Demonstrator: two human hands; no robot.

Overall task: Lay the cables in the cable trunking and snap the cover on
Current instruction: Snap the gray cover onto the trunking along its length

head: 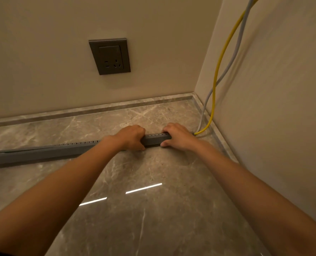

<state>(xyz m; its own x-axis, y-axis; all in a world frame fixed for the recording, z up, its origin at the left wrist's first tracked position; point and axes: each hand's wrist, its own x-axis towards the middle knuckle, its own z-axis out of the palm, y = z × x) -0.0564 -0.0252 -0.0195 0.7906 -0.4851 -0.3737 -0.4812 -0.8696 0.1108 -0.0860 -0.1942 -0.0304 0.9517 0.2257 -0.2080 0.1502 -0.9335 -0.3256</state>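
Two bare hands press down on a long grey cable trunking (156, 139) lying across a polished marble floor (153, 200), near the corner of a room. The left hand (132, 136) is curled over the channel, fingers (135, 129) wrapped across its top and far edge; the right hand (179, 136) sits just beside it at the channel's end, fingers closed over the top and thumb braced on the near side wall. Both grip the trunking itself. A yellow cable (217, 74) and a grey cable (239, 43) hang down the right-hand wall together and run into the trunking's end behind the right hand. Whether the cover is fully seated under the hands cannot be told; further left, the slotted upper edge shows along the run. A grey wall socket (110, 56) is set in the back wall above.

The trunking looks to be light, thin-walled plastic: stiff along its length but springy across it, and likely to slide on the glossy floor unless pinned. It is probably best held from above, thumb and fingers pinching the side walls, working along a little at a time. The cables look pliant but may spring back out near the bend.
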